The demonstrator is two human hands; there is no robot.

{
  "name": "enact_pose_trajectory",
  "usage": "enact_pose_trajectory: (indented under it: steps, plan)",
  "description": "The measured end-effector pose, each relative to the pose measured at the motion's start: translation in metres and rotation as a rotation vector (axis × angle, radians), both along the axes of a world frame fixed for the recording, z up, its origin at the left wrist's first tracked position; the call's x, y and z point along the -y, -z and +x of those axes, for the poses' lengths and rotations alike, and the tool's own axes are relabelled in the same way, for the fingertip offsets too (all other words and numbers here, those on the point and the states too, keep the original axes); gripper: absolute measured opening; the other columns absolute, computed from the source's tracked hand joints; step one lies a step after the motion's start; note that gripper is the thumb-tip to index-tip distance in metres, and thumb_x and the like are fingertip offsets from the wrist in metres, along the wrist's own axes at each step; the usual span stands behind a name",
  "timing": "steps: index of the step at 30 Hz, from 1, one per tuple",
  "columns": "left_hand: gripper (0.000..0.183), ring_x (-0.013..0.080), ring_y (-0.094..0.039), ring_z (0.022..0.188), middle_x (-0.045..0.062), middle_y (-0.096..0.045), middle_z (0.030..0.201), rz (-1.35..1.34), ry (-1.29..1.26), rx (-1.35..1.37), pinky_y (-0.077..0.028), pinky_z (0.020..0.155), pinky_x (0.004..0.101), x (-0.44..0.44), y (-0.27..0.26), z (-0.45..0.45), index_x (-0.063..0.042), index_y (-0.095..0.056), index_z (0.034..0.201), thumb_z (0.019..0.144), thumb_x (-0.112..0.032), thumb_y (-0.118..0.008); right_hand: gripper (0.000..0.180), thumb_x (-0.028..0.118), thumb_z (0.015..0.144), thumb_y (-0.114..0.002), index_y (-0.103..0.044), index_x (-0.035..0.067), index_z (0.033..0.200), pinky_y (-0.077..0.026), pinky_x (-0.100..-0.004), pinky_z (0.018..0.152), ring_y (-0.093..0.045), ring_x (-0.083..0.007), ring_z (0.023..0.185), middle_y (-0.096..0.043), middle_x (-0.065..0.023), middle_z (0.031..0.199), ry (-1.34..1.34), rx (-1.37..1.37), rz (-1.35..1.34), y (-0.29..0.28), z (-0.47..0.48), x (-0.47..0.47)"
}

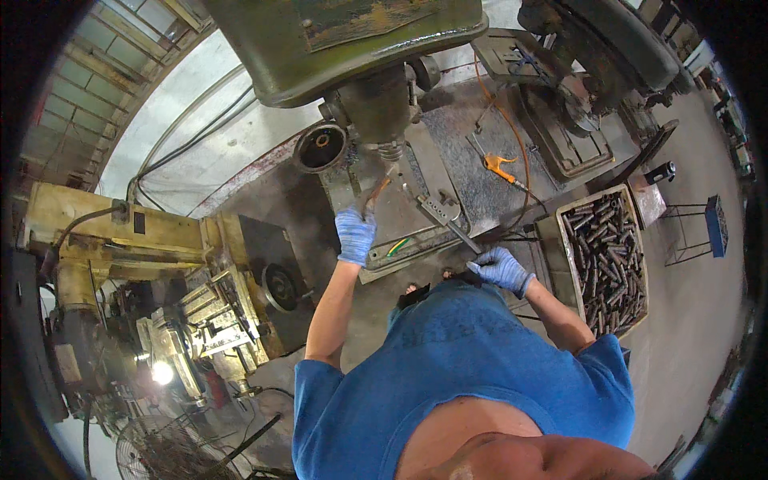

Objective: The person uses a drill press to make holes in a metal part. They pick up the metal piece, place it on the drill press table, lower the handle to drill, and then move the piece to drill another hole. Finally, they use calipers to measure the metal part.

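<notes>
My left hand (355, 235), in a blue-and-white knit glove, grips a slim brown tool (380, 188), perhaps a brush. The tool's tip points toward the spindle (390, 151) of a green drill press (360, 54). In a matching glove, my right hand (501, 271) is closed around the near end of a metal bar (463, 236). At the bar's far end sits a steel block with a row of holes (438, 208), over the machine's worktable (393, 216). Whether bar and block are one piece I cannot tell. A green-and-yellow strip (397, 246) lies on the table's front edge.
An orange air blow gun (500, 167) with its hose lies to the right. Beyond it stands another machine (564, 132). A bin (644, 270) of metal cylindrical parts is near my right arm. At left are a yellowish machine (126, 231), a handwheel (281, 288) and a fan (168, 447).
</notes>
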State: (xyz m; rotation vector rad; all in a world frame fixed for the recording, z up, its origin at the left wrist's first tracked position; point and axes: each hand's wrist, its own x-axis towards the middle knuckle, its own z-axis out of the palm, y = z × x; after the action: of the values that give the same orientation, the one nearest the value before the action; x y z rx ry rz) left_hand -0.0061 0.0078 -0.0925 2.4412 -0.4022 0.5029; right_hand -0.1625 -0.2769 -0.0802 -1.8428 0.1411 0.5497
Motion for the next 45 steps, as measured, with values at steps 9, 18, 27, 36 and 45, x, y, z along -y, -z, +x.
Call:
enact_pose_trajectory:
  steps: [9,18,27,36,45]
  plan:
    - [0.018,0.0357,-0.052,0.050,0.019,-0.053,0.055,0.117,-0.129,0.139,-0.040,0.049,0.0442,-0.003,0.013,0.014,-0.007,-0.062,0.090,0.078,-0.019,-0.056,0.025,0.026,0.078,-0.066,-0.068,0.001,0.081,-0.047,-0.0265,0.059,-0.057,-0.0098,0.059,-0.066,-0.0108,0.068,-0.021,-0.001,-0.090,0.020,0.002,0.007]
    - [0.020,0.0332,-0.058,0.058,0.017,-0.058,0.064,0.293,-0.126,-0.058,-0.045,0.052,0.0415,-0.018,0.009,0.012,-0.009,-0.063,0.088,0.079,-0.025,-0.058,0.027,0.027,0.078,-0.066,-0.067,0.000,0.082,-0.046,-0.0269,0.057,-0.057,-0.0099,0.057,-0.066,-0.0115,0.068,-0.024,-0.078,-0.067,0.003,0.006,0.006]
    - [0.038,0.0306,-0.062,0.068,0.012,-0.061,0.081,0.531,-0.230,0.058,-0.048,0.058,0.0414,-0.042,-0.036,0.093,-0.012,-0.054,0.113,0.080,-0.030,-0.052,0.030,0.027,0.078,-0.067,-0.065,-0.002,0.086,-0.044,-0.0237,0.054,-0.051,-0.0058,0.060,-0.060,-0.0015,0.065,0.045,0.092,-0.064,0.035,0.053,-0.035]
    - [0.055,0.0300,-0.062,0.073,0.015,-0.062,0.087,0.552,-0.129,-0.165,-0.049,0.064,0.0431,-0.037,-0.061,0.063,-0.009,-0.044,0.125,0.081,-0.042,-0.050,0.044,0.041,0.080,-0.063,-0.064,-0.001,0.092,-0.044,-0.0233,0.058,-0.047,-0.0061,0.060,-0.057,-0.0004,0.069,-0.016,-0.072,0.230,0.015,0.058,-0.038]
    - [0.041,0.0191,-0.059,0.084,0.013,-0.061,0.091,-0.070,0.440,-0.657,-0.046,0.077,0.0337,0.003,0.028,-0.060,-0.001,-0.054,0.109,0.089,-0.036,-0.049,0.037,0.035,0.081,-0.065,-0.064,-0.002,0.087,-0.045,-0.0231,0.060,-0.053,-0.0079,0.064,-0.061,-0.0028,0.072,-0.011,0.050,0.217,0.026,0.062,-0.072]
